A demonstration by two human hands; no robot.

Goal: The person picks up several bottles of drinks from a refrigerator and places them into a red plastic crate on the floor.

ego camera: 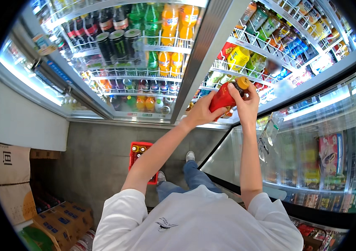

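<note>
Both my hands hold one red-labelled drink bottle (222, 99) with a yellow-orange cap, tilted in front of the open cooler section. My left hand (200, 109) wraps the lower part of the bottle. Near the cap, my right hand (247, 102) grips its neck and shoulder, thumb on the side. Just behind them are wire shelves (250, 70) filled with bottled drinks, among them a yellow-labelled bottle (238, 58). On the floor below my left forearm stands a red plastic basket (132, 157) with several capped bottles in it; my forearm hides part of it.
The glass cooler door (294, 150) stands open on the right. A metal door post (197, 59) divides the cooler; soda bottles and black cans (117, 44) are on the left. Cardboard boxes (63, 222) stand at lower left beside a hanging cloth (8, 169). My shoes (190, 156) are on grey floor.
</note>
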